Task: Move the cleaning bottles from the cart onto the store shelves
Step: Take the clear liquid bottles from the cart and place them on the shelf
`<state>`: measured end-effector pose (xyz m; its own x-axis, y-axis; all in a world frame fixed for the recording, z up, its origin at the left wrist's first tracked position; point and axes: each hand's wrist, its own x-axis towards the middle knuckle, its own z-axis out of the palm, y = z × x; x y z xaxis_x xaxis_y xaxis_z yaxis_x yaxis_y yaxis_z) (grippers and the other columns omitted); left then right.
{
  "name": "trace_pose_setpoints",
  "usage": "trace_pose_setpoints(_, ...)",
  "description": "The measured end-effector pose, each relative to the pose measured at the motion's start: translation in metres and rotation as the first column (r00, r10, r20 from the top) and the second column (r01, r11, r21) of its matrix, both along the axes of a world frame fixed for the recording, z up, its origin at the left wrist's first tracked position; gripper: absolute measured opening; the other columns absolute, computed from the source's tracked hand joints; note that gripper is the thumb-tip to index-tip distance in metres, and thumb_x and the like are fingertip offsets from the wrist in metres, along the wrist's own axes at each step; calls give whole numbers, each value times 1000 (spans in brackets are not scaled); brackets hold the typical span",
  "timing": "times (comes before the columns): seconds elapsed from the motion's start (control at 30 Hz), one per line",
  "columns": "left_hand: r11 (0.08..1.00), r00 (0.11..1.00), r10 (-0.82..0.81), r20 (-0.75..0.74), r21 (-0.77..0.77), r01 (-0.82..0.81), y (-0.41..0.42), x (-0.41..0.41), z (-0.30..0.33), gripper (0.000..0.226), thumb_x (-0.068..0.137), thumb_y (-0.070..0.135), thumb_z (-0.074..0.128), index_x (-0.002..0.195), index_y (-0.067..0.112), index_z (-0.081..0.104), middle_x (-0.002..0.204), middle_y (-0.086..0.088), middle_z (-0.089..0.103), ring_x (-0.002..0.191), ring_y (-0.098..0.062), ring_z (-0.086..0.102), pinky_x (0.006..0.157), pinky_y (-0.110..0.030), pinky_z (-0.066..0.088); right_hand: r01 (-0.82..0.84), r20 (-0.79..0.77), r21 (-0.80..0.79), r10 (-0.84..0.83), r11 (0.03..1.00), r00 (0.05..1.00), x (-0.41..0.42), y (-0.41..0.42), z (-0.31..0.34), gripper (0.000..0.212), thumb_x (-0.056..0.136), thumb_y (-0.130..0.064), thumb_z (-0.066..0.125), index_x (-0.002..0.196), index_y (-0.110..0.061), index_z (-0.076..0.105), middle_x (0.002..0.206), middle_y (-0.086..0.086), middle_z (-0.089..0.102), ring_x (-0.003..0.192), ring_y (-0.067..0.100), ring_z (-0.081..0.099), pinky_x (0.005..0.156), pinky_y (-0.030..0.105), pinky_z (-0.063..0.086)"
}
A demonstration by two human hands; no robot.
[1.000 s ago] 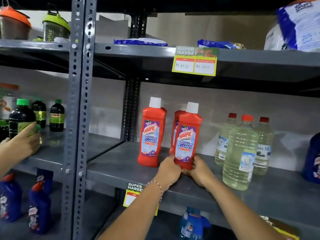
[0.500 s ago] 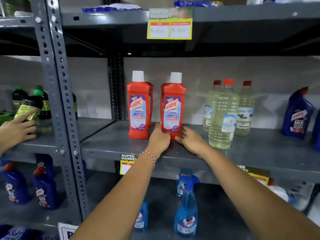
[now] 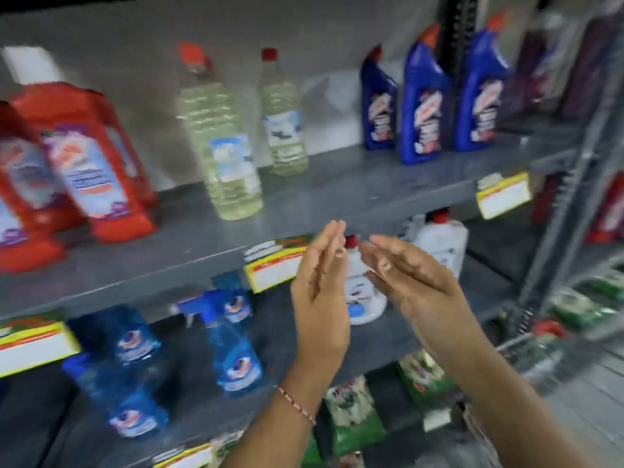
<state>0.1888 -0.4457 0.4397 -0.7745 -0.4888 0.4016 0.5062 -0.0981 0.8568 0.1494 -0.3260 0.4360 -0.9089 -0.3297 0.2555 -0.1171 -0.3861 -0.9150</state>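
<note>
Both hands, left and right, hang flat-open and empty before the shelf. Red bottles stand at its left end (probably full, heavy, slick): best gripped around the waist.

Left hand and right hand raised, empty, fingers straight.

Red bottles: we see red plastic cleaner bottles with purple-and-white labels standing upright at the left of the grey metal shelf, crowded close together; blur hides how many, perhaps three.
Caps: we make out one white cap at the top left.
Labels: facing us, print unreadable.
Contact: nothing touches them.
</note>
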Motion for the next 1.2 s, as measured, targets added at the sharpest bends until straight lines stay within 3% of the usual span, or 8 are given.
trace_pose_setpoints(0.27,915,786,-383,485,82,395,194,-120,-143,25,97,17,50,114,30,62,136,1,59,132,-14,51,110,-34,39,437,484,89,-423,895,766,-65,211,-153,20,92,-6,61,110,-11,72,103,4,77,99,18,69,84,24,57)
trace_pose_setpoints(0.5,647,78,-542,837,357,674,378,-154,-271,49,103,30,35,146,7,35,154,-11,39,142,-28,37,114,-36,32,544,687,375,-619,751,382,-66,383,-314,23,95,-5,55,115,-11,64,112,7,68,107,20,60,104,39,43)
trace_pose_setpoints(0.63,582,-187,-387,903,397,710,444,-166,-355,54,103,40,29,147,11,37,151,-9,44,139,-30,42,111,-44,35,502,738,536,-666,679,112,-55,439,-402,34,95,-6,55,127,1,59,91,6,62,91,22,53,74,31,42)
trace_pose_setpoints(0.83,513,-350,-106,931,353,782,481,-165,-480,46,101,42,32,111,8,61,108,-15,67,77,-22,62,55,-27,48,265,600,786,-793,559,-105,-34,462,-508,22,76,4,55,95,-7,60,80,22,65,70,30,59,64,43,52)
trace_pose_setpoints(0.93,446,-365,28,931,315,838,485,-149,-515,45,101,44,31,68,19,49,75,-3,54,59,-16,45,66,-29,39,164,519,852,-843,497,-141,-24,461,-544,33,73,-14,63,103,-2,68,99,23,73,89,38,69,78,40,55)
trace_pose_setpoints(1.0,435,-381,89,920,308,846,484,-140,-532,51,99,52,27,75,17,56,80,-6,56,64,-19,48,73,-31,41,177,489,870,-848,459,-204,-23,461,-544,39,78,-28,65,105,0,69,99,24,73,93,41,69,79,39,55)
trace_pose_setpoints(1.07,513,-467,35,883,386,767,486,-136,-538,60,99,55,21,116,14,61,100,-11,67,70,-19,56,72,-31,49,160,485,874,-851,460,-202,-27,460,-544,42,76,-35,70,95,2,72,91,24,74,87,40,69,75,41,55)
trace_pose_setpoints(1.2,558,-595,-19,804,502,661,492,-145,-540,74,96,61,12,146,12,38,147,-9,50,99,-21,62,74,-32,47,103,576,817,-801,567,-164,-32,454,-555,55,60,-32,85,100,0,66,88,15,69,84,28,67,69,34,50)
